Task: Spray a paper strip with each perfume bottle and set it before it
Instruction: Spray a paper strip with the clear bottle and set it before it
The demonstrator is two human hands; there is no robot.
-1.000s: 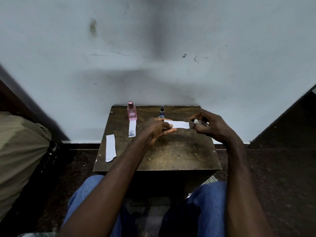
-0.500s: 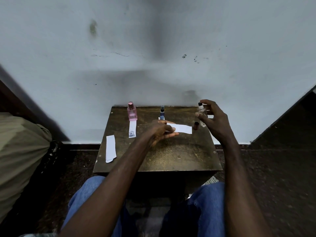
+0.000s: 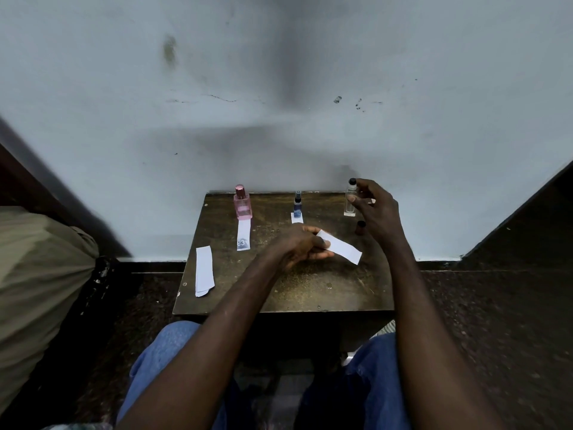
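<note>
While the left hand [image 3: 302, 245] pinches a paper strip [image 3: 340, 251] mid-table, the right hand [image 3: 372, 209], fingers apart, hovers at the clear bottle [image 3: 350, 198] by the table's [image 3: 279, 293] far right corner; lay the strip squarely before it. Three bottles stand there, two with strips, spare strips [image 3: 204, 270] lie near the left edge, one loose cap [image 3: 360, 227].

Both forearms are bare from the elbow down, with no sleeves, watch or rings to be seen. The left hand [image 3: 299, 246] and right hand [image 3: 373, 209] are gloveless. Blue denim jeans [image 3: 167, 352] (slightly faded) cover both knees.
</note>
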